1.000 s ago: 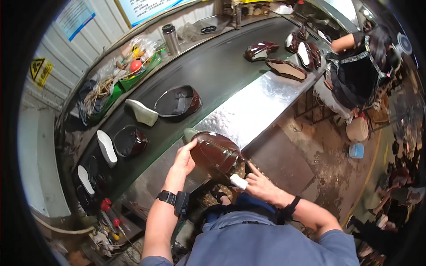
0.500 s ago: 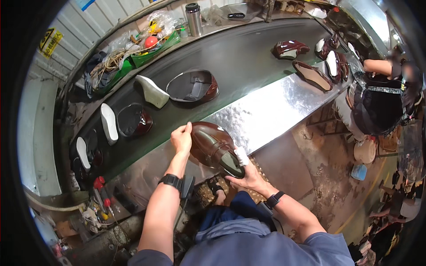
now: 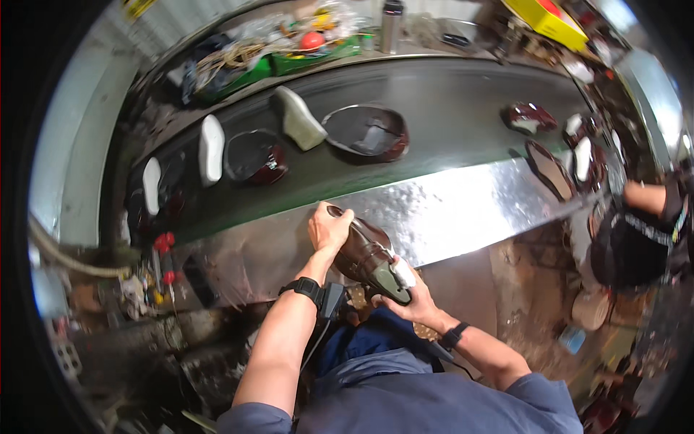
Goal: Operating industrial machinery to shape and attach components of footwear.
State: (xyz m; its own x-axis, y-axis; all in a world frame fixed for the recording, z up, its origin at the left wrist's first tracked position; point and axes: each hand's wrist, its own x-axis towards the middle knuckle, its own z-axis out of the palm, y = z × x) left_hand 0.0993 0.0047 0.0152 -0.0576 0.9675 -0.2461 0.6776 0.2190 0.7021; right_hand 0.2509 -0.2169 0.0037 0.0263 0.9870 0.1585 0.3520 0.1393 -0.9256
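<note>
Over the near edge of the metal ledge I hold a glossy dark brown shoe (image 3: 370, 252) in both hands. A greenish form fills its opening. My left hand (image 3: 330, 230) is closed round the toe end, with the thumb lying across the top. At the heel end my right hand (image 3: 417, 298) grips the shoe, a white wrap covering one digit. On the dark belt beyond lie white and grey soles, among them a tall wedge sole (image 3: 299, 119), beside dark red-brown shoe uppers such as the large round one (image 3: 367, 132).
A shiny metal ledge (image 3: 470, 206) runs along the dark belt (image 3: 448, 101). Several shoes and a brown sole (image 3: 547, 168) sit at the far right, near a co-worker's arm (image 3: 643, 197). Behind the belt stand a green tray (image 3: 253, 78) of scraps and a metal flask (image 3: 391, 27).
The shoe has turned, its side now more towards me, and my left hand has shifted over its toe. My view has swung left, so the belt and ledge appear further right.
</note>
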